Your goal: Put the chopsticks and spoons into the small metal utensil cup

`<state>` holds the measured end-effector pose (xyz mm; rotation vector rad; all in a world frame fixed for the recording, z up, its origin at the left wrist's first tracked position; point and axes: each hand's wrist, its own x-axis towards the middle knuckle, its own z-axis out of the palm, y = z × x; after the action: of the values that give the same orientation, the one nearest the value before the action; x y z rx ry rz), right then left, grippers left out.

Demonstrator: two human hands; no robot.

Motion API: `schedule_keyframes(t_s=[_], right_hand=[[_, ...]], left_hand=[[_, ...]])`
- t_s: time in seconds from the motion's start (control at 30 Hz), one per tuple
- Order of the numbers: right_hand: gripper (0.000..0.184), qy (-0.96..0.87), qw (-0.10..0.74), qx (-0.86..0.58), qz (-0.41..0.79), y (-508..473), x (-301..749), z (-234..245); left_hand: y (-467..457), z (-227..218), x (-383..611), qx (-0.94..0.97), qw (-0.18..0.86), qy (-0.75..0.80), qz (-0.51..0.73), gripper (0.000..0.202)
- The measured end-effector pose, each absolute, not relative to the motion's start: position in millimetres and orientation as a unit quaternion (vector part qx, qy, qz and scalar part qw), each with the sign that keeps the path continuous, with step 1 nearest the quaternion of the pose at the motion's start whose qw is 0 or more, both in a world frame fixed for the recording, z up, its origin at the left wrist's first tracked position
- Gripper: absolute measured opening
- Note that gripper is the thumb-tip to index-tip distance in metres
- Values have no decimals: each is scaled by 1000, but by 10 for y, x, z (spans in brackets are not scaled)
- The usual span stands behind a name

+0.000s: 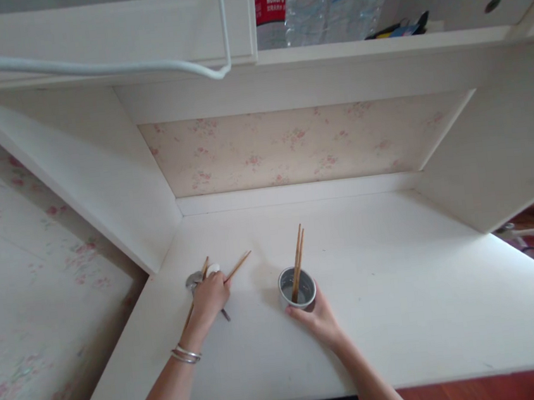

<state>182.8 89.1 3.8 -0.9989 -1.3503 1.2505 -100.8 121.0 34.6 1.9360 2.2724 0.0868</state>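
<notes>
My left hand [209, 298] rests on the white desk [400, 288], fingers curled down over wooden chopsticks [238, 265], a metal spoon [192, 280] and a small white object [213, 268] lying there. Silver bracelets sit on that wrist. My right hand [318, 317] wraps round the near side of a small metal cup [297, 288] standing upright on the desk. Two wooden chopsticks [298, 259] stand in the cup, leaning back and to the right.
The desk sits in a white alcove with floral wallpaper [290, 146] behind. A shelf above carries plastic water bottles [323, 3]. A white cable [91, 69] hangs across the upper left. A floral wall is on the left, red flooring at the lower right.
</notes>
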Motion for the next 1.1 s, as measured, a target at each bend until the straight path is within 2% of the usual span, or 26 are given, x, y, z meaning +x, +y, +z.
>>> schedule_keyframes(t_s=[0.3, 0.5, 0.6, 0.8, 0.93, 1.1], right_hand=[[74, -563, 499, -409, 517, 899, 1817, -5], [76, -544, 514, -405, 525, 903, 1682, 46], [78, -549, 509, -398, 530, 896, 1596, 80], [78, -561, 495, -387, 539, 864, 1486, 87], [77, -566, 494, -380, 539, 855, 1472, 111], [75, -576, 490, -380, 532, 845, 1478, 165]], left_hand=[[1276, 587, -741, 655, 16, 744, 130, 26], [1375, 826, -510, 664, -30, 684, 301, 23], [1370, 1028, -416, 654, 11, 643, 399, 24], [1235, 1523, -309, 574, 172, 587, 545, 33], [1198, 1643, -242, 584, 226, 571, 531, 35], [1223, 1388, -120, 619, 251, 574, 474, 33]])
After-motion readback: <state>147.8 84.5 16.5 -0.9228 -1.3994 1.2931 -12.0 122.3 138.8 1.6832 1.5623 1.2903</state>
